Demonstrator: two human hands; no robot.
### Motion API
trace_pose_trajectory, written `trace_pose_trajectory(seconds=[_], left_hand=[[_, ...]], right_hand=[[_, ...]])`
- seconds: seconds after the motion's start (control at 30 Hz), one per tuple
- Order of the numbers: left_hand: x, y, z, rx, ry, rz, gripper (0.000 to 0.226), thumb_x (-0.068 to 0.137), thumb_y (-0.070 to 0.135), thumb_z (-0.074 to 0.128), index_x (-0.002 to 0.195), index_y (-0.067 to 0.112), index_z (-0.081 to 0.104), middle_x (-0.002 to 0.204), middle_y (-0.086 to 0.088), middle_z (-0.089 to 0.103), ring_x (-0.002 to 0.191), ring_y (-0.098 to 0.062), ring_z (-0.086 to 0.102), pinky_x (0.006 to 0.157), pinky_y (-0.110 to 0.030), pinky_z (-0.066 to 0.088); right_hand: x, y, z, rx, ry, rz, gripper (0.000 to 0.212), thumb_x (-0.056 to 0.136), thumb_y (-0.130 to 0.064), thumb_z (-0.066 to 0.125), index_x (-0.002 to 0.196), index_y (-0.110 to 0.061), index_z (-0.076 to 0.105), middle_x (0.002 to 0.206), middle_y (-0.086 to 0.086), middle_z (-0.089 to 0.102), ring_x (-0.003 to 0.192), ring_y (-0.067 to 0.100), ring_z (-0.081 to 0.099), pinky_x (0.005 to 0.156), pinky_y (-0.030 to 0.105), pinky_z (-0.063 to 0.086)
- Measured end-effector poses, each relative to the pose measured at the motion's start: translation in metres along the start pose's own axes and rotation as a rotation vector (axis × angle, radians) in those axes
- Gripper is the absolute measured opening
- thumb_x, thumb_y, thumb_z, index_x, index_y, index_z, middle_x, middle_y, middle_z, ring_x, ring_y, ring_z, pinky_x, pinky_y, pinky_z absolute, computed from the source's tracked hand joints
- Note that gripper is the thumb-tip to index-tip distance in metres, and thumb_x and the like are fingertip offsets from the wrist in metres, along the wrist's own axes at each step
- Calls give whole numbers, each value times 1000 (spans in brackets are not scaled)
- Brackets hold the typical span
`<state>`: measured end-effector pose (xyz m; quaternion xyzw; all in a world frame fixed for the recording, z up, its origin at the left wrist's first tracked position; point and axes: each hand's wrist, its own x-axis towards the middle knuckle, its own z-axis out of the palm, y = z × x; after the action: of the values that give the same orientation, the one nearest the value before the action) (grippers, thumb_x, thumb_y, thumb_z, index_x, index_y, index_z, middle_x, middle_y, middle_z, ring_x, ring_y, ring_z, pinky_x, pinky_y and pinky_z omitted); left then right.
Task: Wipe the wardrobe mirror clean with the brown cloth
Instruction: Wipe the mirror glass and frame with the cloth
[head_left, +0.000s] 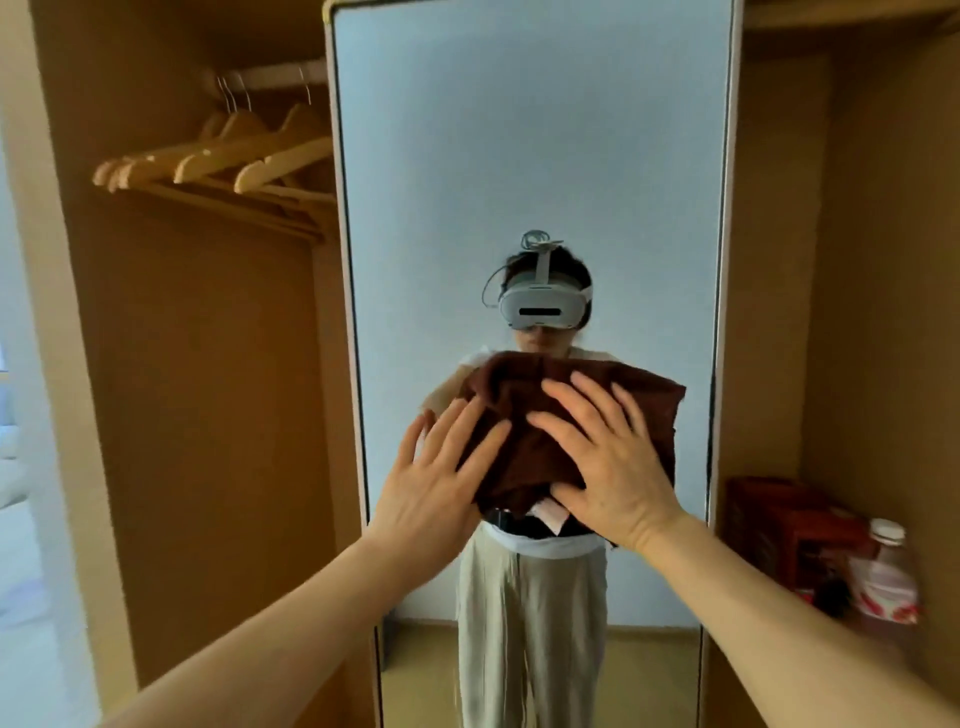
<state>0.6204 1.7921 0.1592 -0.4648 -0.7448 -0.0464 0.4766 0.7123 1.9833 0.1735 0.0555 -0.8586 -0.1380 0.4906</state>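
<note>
Both hands flat on brown cloth (524, 441), pressing it against wardrobe mirror (530, 156).
Left hand (434, 480) and right hand (610, 467) fingers spread wide, not gripping.

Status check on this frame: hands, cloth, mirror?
Left hand and right hand open, flat on brown cloth. Cloth pressed against wardrobe mirror, mid-height. Nothing in the way.

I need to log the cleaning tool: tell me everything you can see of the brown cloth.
The brown cloth is dark brown, soft and towel-like, bunched into a rough rectangle with folds. It lies flat against the mirror at chest height. The right hand presses on it with spread fingers; the left hand overlaps its left edge.
</note>
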Motion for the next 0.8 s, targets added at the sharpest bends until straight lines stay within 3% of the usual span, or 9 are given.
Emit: trace_pose_trajectory(seconds=[0.13,0.23,0.3,0.4,0.47,0.53,0.63,0.73,0.8], left_hand=[[12,-3,-34,-444,-65,-375,78,80,29,63,145,33,18,132,0,41,106,-22,54,84,-38,51],[29,3,-63,-1262,-110,-718,58,86,10,58,136,30,35,108,-4,59,84,-11,65,69,-28,56],[44,-2,-79,-1724,-150,-863,49,80,3,50,128,16,49,110,-16,61,94,-23,63,78,-36,54],[56,-25,-103,-2122,-176,-840,48,80,14,40,122,-5,54,113,-22,59,104,-33,57,97,-43,44],[59,-37,-116,-2162,-211,-769,53,83,27,41,126,-1,55,120,-22,59,109,-34,58,99,-43,44],[59,-45,-120,-2144,-241,-711,49,84,38,46,122,11,61,121,-17,64,108,-30,63,92,-39,51],[59,-64,-113,-1901,-137,-772,37,90,49,47,103,21,67,96,-3,68,89,-17,63,77,-30,52],[49,-96,-94,-1726,154,-1048,35,91,48,47,97,17,62,102,-5,57,94,-18,53,83,-34,46],[41,-111,-77,-1640,240,-1136,39,94,46,44,116,17,58,123,-4,58,111,-18,54,90,-33,42]], right_hand=[[22,-9,-28,197,116,160,54,63,-7,75,115,-18,63,130,1,56,120,24,44,96,46,40],[43,-31,-45,514,209,395,49,71,4,61,115,-18,63,127,1,57,119,24,49,103,41,37],[57,-44,-59,847,133,556,48,74,-3,59,115,-28,60,121,-6,60,115,17,54,98,31,42],[72,-62,-71,1266,-230,598,55,64,-35,69,117,-41,55,106,-12,66,101,5,62,78,18,50],[81,-75,-69,1284,-196,584,63,62,-42,76,120,-36,52,107,-12,66,97,1,63,76,17,52],[94,-88,-66,1202,22,664,49,66,-29,81,109,-33,58,98,-14,66,93,4,64,73,14,50],[122,-93,-72,899,197,600,33,70,-16,78,84,-37,57,86,-16,63,90,15,63,77,24,50],[158,-85,-82,423,276,291,47,72,-16,71,116,-23,57,124,2,56,112,24,54,90,31,44],[181,-76,-83,169,192,130,62,74,-13,70,131,-14,47,143,9,38,129,31,38,99,39,39]])
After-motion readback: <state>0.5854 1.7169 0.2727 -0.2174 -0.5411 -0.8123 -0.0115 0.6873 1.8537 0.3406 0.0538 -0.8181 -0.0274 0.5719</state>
